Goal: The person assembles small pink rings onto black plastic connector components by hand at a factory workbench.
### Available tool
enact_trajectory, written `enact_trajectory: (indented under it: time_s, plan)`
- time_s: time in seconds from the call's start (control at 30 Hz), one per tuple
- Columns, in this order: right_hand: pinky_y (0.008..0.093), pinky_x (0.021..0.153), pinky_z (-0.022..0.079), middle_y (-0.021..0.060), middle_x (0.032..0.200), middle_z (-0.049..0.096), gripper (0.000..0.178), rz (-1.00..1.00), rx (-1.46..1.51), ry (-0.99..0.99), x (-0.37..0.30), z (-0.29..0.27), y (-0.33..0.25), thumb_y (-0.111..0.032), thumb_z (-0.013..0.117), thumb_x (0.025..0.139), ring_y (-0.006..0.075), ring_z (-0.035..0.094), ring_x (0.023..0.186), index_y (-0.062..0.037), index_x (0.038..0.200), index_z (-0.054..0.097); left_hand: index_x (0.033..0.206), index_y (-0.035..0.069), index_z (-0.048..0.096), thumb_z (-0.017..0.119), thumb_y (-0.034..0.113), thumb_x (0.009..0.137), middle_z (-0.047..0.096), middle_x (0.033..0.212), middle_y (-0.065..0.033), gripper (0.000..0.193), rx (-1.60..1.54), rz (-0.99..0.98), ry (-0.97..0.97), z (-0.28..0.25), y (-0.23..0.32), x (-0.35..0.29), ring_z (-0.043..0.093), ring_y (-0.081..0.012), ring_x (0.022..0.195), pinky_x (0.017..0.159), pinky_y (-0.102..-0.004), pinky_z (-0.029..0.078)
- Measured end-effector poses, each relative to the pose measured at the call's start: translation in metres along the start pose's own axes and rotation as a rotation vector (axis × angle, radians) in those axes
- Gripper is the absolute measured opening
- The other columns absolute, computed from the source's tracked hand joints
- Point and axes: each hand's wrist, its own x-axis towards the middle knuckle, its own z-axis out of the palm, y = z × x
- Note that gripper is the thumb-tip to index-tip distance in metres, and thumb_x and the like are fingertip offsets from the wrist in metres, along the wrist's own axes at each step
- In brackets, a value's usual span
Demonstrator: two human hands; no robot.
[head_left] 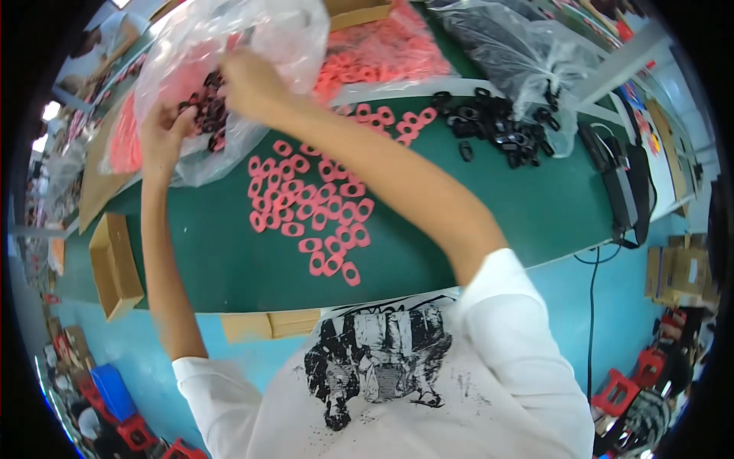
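Observation:
At the far left of the table, a clear plastic bag [294, 57] lies with its mouth toward me; pink pieces and black-and-pink assembled pieces [210, 107] show in it. My left hand [164, 130] is at the bag's near left edge, fingers curled on the plastic, thumb beside the pieces. My right hand [252, 84] reaches across to the bag's other side, fingers curled in and slightly blurred; what they hold is hidden. Below my right forearm, many flat pink rings [306, 195] with oval holes lie spread on the green table [428, 245].
A pile of black oval parts [505, 130] spills from a clear bag [527, 53] at the far right. Behind the rings lies a bag of pink rings [382, 53]. A black power strip [619, 183] sits at the right edge, an open cardboard box [115, 264] at the left edge.

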Motion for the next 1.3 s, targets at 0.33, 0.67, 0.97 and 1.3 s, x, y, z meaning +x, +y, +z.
enact_trajectory:
  time_s: [0.33, 0.67, 0.97, 1.3]
  plan:
    - [0.041, 0.074, 0.053, 0.0111, 0.098, 0.065, 0.039, 0.358, -0.544, -0.259, -0.116, -0.221, -0.03, -0.027, 0.079, 0.078, 0.0304, 0.066, 0.088, -0.0047, 0.105, 0.064, 0.107, 0.003, 0.066, 0.062, 0.009, 0.088, 0.066, 0.103, -0.0169, 0.021, 0.251, 0.5, -0.293, 0.127, 0.095, -0.04, 0.061, -0.0357, 0.1, 0.089, -0.0421, 0.048]
    - [0.0332, 0.068, 0.051, 0.011, 0.091, 0.061, 0.018, 0.523, -0.346, -0.403, -0.177, -0.249, -0.01, -0.004, 0.073, 0.081, 0.0263, 0.063, 0.076, -0.0002, 0.094, 0.061, 0.098, 0.003, 0.064, 0.062, 0.016, 0.088, 0.064, 0.094, -0.0102, 0.017, 0.188, 0.566, -0.459, 0.168, 0.103, -0.039, 0.062, -0.0296, 0.092, 0.081, -0.0415, 0.049]
    - [0.0264, 0.07, 0.055, 0.0125, 0.094, 0.064, 0.021, 0.761, 0.538, -0.386, -0.19, -0.227, -0.117, 0.011, 0.06, 0.077, 0.0167, 0.064, 0.081, 0.0058, 0.097, 0.063, 0.111, 0.003, 0.065, 0.076, 0.001, 0.075, 0.064, 0.1, -0.0117, 0.037, -0.034, 0.265, -0.46, 0.109, 0.129, -0.161, 0.065, -0.0281, 0.084, 0.068, -0.0357, 0.055]
    - [0.0368, 0.077, 0.052, 0.0121, 0.092, 0.067, 0.021, 0.304, -0.398, -0.307, -0.165, -0.245, -0.05, -0.002, 0.074, 0.077, 0.0281, 0.064, 0.086, -0.0028, 0.097, 0.069, 0.102, -0.002, 0.064, 0.077, 0.0, 0.073, 0.056, 0.091, -0.0111, 0.032, 0.199, 0.311, -0.263, 0.134, 0.128, -0.187, 0.06, -0.0263, 0.08, 0.059, -0.0349, 0.051]
